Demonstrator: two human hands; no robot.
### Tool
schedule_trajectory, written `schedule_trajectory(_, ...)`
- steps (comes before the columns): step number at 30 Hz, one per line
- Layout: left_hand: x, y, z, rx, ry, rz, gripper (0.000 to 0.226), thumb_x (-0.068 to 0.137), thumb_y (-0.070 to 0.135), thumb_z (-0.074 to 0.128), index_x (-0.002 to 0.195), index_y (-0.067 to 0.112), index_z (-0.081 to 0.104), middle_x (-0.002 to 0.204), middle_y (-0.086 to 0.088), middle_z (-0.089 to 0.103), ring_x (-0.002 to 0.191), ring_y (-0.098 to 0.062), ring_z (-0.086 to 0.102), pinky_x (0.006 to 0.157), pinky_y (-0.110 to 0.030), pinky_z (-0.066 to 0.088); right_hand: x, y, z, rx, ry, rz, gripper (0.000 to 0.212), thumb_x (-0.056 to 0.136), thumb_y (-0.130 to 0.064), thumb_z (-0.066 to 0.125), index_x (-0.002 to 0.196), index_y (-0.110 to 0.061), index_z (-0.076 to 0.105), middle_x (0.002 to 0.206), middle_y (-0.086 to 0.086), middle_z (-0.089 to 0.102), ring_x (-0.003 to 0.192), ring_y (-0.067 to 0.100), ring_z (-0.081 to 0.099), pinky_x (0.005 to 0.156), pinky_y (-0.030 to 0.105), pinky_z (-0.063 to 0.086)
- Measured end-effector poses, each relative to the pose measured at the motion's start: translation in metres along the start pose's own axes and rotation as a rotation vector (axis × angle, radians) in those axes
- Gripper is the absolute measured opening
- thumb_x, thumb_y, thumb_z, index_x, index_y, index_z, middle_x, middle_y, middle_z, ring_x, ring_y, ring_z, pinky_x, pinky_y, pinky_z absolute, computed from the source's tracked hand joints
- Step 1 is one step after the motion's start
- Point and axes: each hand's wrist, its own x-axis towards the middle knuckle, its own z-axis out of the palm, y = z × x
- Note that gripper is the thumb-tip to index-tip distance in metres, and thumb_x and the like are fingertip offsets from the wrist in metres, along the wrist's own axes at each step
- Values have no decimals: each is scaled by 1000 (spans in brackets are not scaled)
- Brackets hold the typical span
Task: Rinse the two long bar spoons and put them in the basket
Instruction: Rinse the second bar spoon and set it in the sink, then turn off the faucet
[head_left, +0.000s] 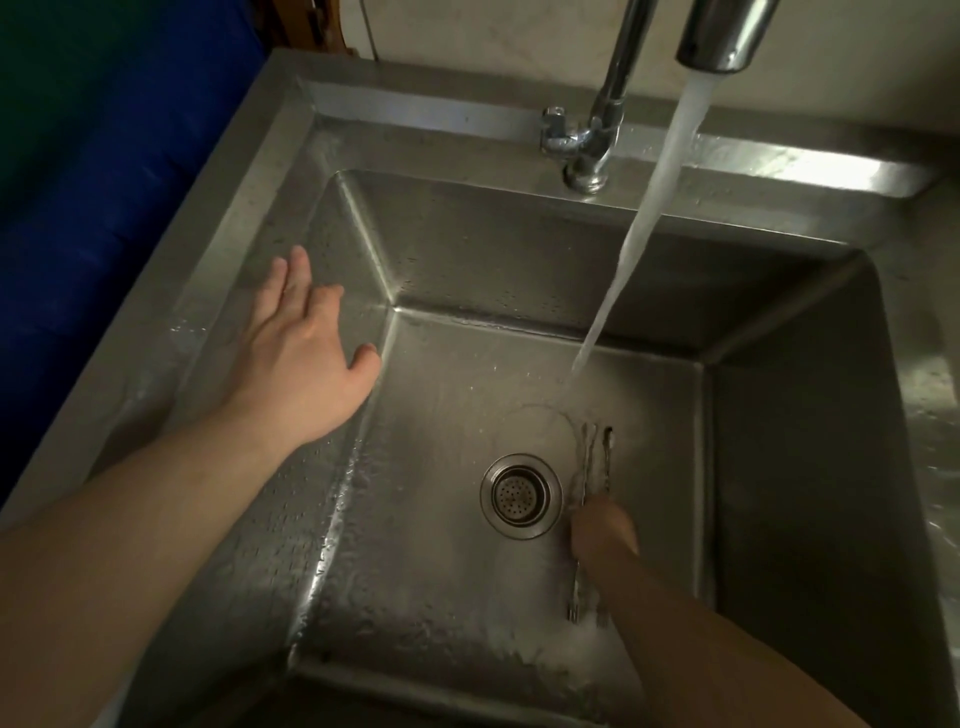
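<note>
Two long bar spoons (595, 457) lie side by side low in the steel sink (545, 249), just right of the drain, their far ends near where the water lands. My right hand (605, 530) is down in the basin, closed around the middle of both spoons; their other ends stick out below my wrist. My left hand (301, 353) hovers over the sink's left rim with fingers spread, holding nothing. No basket is in view.
A chrome faucet (597, 124) stands at the back rim, and its spout (722, 36) pours a steady stream (649, 208) into the basin. The drain strainer (521, 495) sits mid-floor. A blue surface (78, 208) borders the sink on the left.
</note>
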Motion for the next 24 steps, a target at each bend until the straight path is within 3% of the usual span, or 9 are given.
schedule_trajectory(2, 0, 0, 0, 1, -5, 1, 71, 84, 46, 48, 145, 13, 32, 162, -13, 1, 148, -25, -2, 116, -38, 5, -8, -4, -9, 36, -6, 40, 33, 100, -10, 39, 124, -5, 62, 129, 14, 61, 117, 29, 60, 90, 32, 51)
schedule_trajectory(4, 0, 0, 0, 3, -4, -3, 70, 84, 45, 49, 144, 12, 33, 162, -13, 2, 148, -25, -2, 116, -39, 6, -25, -14, -18, 41, -20, -37, 28, 98, -15, 43, 114, -4, 64, 118, 17, 65, 108, 32, 62, 80, 32, 48)
schedule_trajectory(9, 0, 1, 1, -8, -4, -20, 68, 84, 44, 50, 140, 8, 37, 162, -13, 1, 148, -26, -2, 116, -43, 12, -85, -79, -63, 121, 153, -504, 17, 91, -22, 48, 92, -13, 63, 94, 11, 69, 88, 33, 65, 64, 31, 42)
schedule_trajectory(11, 1, 0, 1, -32, -3, -34, 67, 83, 43, 51, 139, 8, 38, 163, -11, 2, 148, -24, -1, 116, -43, 14, -106, -112, -94, 148, 261, -700, 17, 92, -24, 48, 98, -13, 60, 98, 10, 63, 86, 34, 63, 67, 34, 48)
schedule_trajectory(14, 1, -1, 2, -63, 3, -32, 68, 82, 41, 54, 138, 6, 39, 163, -11, 4, 148, -24, 0, 116, -42, 15, -123, -158, -144, 159, 499, -889, 30, 91, -17, 54, 118, -7, 55, 119, 14, 56, 99, 39, 58, 85, 42, 48)
schedule_trajectory(16, 1, -2, 2, -91, 4, -34, 66, 81, 40, 55, 136, 6, 40, 163, -11, 4, 148, -24, -1, 116, -41, 15, -126, -186, -174, 126, 594, -882, 51, 89, -15, 54, 138, -5, 42, 145, 17, 40, 122, 42, 46, 101, 44, 40)
schedule_trajectory(18, 1, -2, 3, -109, -2, -34, 66, 82, 41, 53, 136, 7, 39, 163, -11, 3, 148, -23, -2, 116, -42, 15, -122, -207, -199, 25, 653, -768, 70, 88, -16, 50, 152, -10, 21, 163, 14, 9, 146, 43, 13, 116, 50, 24)
schedule_trajectory(20, 2, -3, 4, -112, -9, -25, 66, 82, 41, 51, 138, 7, 38, 162, -12, 3, 148, -25, -2, 117, -41, 14, -114, -221, -215, -83, 697, -671, 75, 88, -14, 45, 155, -13, 13, 164, 15, -10, 148, 41, -12, 119, 55, 6)
schedule_trajectory(24, 2, -3, 3, -126, -4, -21, 68, 83, 42, 49, 139, 4, 36, 162, -14, 4, 148, -26, -2, 117, -39, 10, -96, -235, -229, -212, 624, -537, 75, 89, -13, 47, 155, -8, 10, 161, 20, -21, 148, 39, -18, 120, 57, 5)
